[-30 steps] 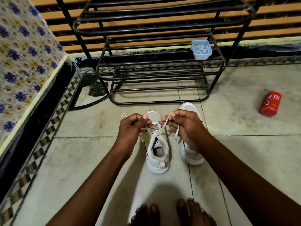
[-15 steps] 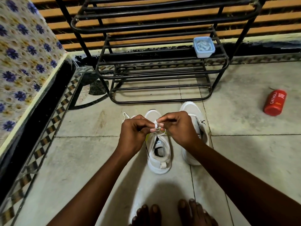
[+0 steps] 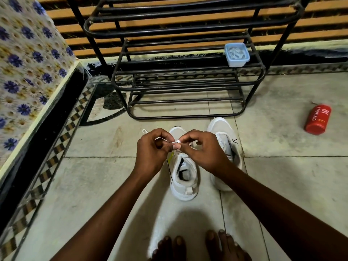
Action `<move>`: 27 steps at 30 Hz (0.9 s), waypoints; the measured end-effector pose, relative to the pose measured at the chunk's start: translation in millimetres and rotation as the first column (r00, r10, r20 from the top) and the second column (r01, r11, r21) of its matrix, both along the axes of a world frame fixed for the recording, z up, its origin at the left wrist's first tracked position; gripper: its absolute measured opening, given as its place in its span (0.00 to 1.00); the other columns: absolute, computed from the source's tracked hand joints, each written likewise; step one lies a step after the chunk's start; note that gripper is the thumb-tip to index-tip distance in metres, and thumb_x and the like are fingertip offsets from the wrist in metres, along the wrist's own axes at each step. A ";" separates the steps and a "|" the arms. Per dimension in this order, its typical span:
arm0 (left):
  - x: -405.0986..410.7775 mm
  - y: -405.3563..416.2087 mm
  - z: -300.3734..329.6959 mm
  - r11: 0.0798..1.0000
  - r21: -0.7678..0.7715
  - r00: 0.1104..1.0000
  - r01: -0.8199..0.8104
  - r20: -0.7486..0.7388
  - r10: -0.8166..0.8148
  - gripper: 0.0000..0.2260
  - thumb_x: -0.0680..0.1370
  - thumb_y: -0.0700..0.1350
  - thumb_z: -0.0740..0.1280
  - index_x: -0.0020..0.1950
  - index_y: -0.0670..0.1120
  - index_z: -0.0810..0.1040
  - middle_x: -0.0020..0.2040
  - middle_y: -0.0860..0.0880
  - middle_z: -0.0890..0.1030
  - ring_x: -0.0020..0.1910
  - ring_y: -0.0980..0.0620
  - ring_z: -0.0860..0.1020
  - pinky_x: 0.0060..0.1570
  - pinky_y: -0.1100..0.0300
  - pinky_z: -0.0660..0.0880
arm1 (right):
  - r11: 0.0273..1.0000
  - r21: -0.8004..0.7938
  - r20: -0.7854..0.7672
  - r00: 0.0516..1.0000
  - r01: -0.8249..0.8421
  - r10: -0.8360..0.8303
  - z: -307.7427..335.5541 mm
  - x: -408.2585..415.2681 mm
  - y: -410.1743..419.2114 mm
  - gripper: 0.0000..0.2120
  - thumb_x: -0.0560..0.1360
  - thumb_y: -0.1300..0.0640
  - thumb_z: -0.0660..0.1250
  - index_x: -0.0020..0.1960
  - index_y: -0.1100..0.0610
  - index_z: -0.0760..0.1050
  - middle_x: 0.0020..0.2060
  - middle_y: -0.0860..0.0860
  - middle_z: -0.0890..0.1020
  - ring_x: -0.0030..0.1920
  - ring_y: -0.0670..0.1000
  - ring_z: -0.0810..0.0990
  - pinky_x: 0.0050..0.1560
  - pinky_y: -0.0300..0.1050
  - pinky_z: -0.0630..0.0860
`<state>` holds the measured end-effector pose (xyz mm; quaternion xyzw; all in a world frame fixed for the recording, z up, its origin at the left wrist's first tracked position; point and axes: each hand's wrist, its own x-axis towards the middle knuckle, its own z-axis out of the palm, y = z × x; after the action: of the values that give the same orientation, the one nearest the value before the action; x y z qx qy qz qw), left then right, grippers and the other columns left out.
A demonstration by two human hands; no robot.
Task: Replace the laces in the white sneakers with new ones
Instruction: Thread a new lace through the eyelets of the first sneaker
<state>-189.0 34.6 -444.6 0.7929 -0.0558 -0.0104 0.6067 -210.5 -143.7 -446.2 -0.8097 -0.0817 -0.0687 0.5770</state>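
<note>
sneakers [image 3: 183, 176] | toes toward rack [image 3: 169, 76], heels near | both hands pinch lace [image 3: 177, 141]: left [image 3: 150, 153], right [image 3: 205, 151]

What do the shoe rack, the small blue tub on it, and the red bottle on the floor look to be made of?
Rack: black-painted metal tubing, judging by its thin round bars with a slight sheen. Tub: translucent pale-blue plastic, its whitish contents showing through; what they are is unclear. Bottle: glossy red plastic with white print, probably.

left hand [image 3: 150, 149] + right hand [image 3: 204, 149]: pinch white lace [image 3: 177, 142] | over left sneaker [image 3: 183, 178] | right sneaker [image 3: 224, 140] beside
</note>
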 end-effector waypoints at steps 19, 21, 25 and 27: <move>12.1 34.5 -7.0 0.914 0.395 0.996 -0.090 0.014 0.092 0.08 0.76 0.35 0.74 0.41 0.45 0.79 0.33 0.51 0.82 0.31 0.56 0.80 0.33 0.69 0.72 | 0.998 -0.049 -0.025 0.999 0.032 -0.033 0.3 -14.1 -34.9 0.02 0.76 0.65 0.72 0.47 0.60 0.81 0.31 0.52 0.83 0.31 0.52 0.83 0.34 0.41 0.79; 12.8 28.3 -4.0 0.958 0.267 0.988 -0.107 -0.080 0.133 0.06 0.77 0.35 0.74 0.43 0.41 0.78 0.33 0.46 0.84 0.31 0.52 0.83 0.33 0.65 0.76 | 0.995 -0.094 0.027 0.999 -0.041 0.044 7.4 -15.7 -31.5 0.06 0.76 0.67 0.71 0.51 0.60 0.84 0.36 0.52 0.84 0.33 0.48 0.83 0.37 0.40 0.79; 14.1 2.3 9.9 0.979 -0.161 0.947 -0.126 -0.314 0.070 0.04 0.79 0.33 0.71 0.48 0.33 0.78 0.37 0.40 0.86 0.35 0.47 0.86 0.35 0.60 0.81 | 0.958 -0.226 0.127 0.970 -0.175 0.207 27.0 -13.2 -22.8 0.07 0.74 0.68 0.73 0.52 0.63 0.85 0.41 0.53 0.86 0.37 0.50 0.85 0.42 0.37 0.78; 14.2 -10.3 15.4 0.971 -0.225 0.939 -0.085 -0.343 0.003 0.06 0.79 0.34 0.71 0.51 0.31 0.78 0.38 0.41 0.86 0.36 0.48 0.85 0.40 0.57 0.83 | 0.923 -0.336 0.211 0.940 -0.188 0.268 36.1 -10.3 -17.0 0.07 0.72 0.69 0.74 0.50 0.64 0.85 0.40 0.55 0.85 0.38 0.53 0.84 0.42 0.43 0.79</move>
<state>-174.9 24.4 -429.2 0.7024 0.0669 -0.1270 0.6972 -220.8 -160.8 -410.1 -0.8597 -0.2587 -0.0894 0.4312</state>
